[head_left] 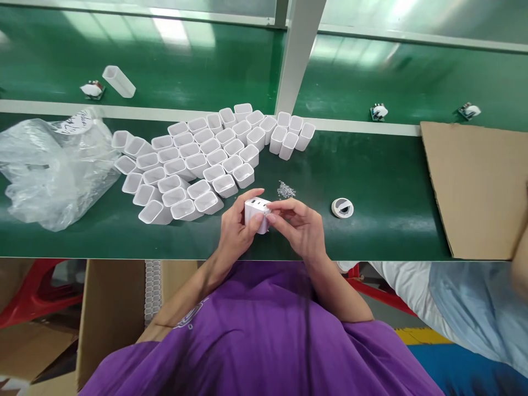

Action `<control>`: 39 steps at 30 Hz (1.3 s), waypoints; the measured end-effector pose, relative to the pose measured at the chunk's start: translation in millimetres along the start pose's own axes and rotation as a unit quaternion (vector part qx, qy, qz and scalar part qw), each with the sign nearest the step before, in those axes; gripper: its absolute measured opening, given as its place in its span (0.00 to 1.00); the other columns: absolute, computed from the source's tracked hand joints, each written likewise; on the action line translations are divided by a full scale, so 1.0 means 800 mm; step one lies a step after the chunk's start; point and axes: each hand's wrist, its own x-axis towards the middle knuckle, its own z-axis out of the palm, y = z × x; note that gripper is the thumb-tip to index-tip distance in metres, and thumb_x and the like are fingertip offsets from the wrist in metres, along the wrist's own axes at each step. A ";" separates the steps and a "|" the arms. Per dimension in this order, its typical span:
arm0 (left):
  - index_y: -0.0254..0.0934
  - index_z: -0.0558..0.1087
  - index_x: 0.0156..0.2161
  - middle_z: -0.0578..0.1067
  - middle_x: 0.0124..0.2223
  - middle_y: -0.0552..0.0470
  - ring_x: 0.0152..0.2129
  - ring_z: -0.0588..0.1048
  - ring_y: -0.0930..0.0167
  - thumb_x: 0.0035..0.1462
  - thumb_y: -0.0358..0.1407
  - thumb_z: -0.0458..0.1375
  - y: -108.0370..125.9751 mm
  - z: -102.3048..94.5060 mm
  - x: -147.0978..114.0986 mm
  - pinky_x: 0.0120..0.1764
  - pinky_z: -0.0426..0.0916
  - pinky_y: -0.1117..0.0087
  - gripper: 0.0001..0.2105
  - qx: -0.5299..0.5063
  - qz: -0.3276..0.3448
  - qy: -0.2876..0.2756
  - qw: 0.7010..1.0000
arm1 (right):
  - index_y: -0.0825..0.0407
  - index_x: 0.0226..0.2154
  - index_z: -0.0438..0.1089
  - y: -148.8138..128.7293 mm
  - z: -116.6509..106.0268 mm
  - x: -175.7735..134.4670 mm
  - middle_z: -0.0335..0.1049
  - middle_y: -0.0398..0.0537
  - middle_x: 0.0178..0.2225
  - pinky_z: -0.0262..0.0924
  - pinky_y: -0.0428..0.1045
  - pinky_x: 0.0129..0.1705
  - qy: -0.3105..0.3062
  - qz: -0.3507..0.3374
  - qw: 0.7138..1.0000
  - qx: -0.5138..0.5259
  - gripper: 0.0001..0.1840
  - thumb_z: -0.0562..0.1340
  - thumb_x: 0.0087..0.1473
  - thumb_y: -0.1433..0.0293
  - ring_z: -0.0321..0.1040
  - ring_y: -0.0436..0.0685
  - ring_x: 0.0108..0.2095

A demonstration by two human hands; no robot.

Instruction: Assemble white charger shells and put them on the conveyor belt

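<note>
My left hand is closed around a white charger housing with several dark port slots on its upper face. It is held just above the front part of the green bench. My right hand pinches thumb and forefinger together at the housing's right upper edge. Whatever lies between those fingertips is too small to make out. A little pile of tiny clear pieces lies just beyond my hands. To the left and behind stand many open white rectangular sleeves, packed close together.
A clear plastic bag lies at left. On the right are a round white roll and a cardboard sheet, with another person's arm at its edge. Small circuit assemblies and a tipped sleeve rest on the far green strip.
</note>
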 end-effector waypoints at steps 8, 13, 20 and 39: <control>0.37 0.72 0.52 0.78 0.39 0.50 0.25 0.72 0.74 0.58 0.50 0.57 0.000 -0.001 0.001 0.29 0.67 0.74 0.23 0.004 0.010 0.004 1.000 | 0.51 0.37 0.76 -0.002 -0.001 -0.003 0.74 0.42 0.30 0.72 0.45 0.33 0.014 -0.003 1.000 0.004 0.08 0.69 0.58 0.64 0.72 0.51 0.28; 0.37 0.72 0.52 0.78 0.37 0.50 0.25 0.71 0.74 0.58 0.52 0.56 0.000 -0.002 0.001 0.28 0.67 0.74 0.24 0.002 0.010 -0.011 1.000 | 0.50 0.37 0.77 -0.005 -0.003 -0.006 0.75 0.43 0.32 0.73 0.46 0.34 0.017 -0.004 0.999 -0.028 0.08 0.68 0.58 0.62 0.73 0.52 0.30; 0.38 0.73 0.45 0.77 0.36 0.53 0.24 0.72 0.74 0.57 0.50 0.58 0.002 -0.001 0.001 0.28 0.67 0.74 0.18 -0.009 0.024 -0.001 1.000 | 0.49 0.37 0.77 -0.010 -0.005 -0.010 0.76 0.42 0.34 0.71 0.46 0.38 0.013 -0.042 0.995 -0.093 0.02 0.67 0.60 0.70 0.73 0.52 0.32; 0.39 0.72 0.40 0.77 0.34 0.52 0.25 0.73 0.73 0.55 0.50 0.59 0.005 0.000 0.002 0.27 0.68 0.73 0.16 -0.009 0.051 0.017 0.999 | 0.49 0.37 0.76 -0.020 -0.004 -0.012 0.75 0.43 0.35 0.72 0.46 0.35 -0.020 -0.048 0.994 -0.099 0.03 0.64 0.62 0.70 0.73 0.52 0.34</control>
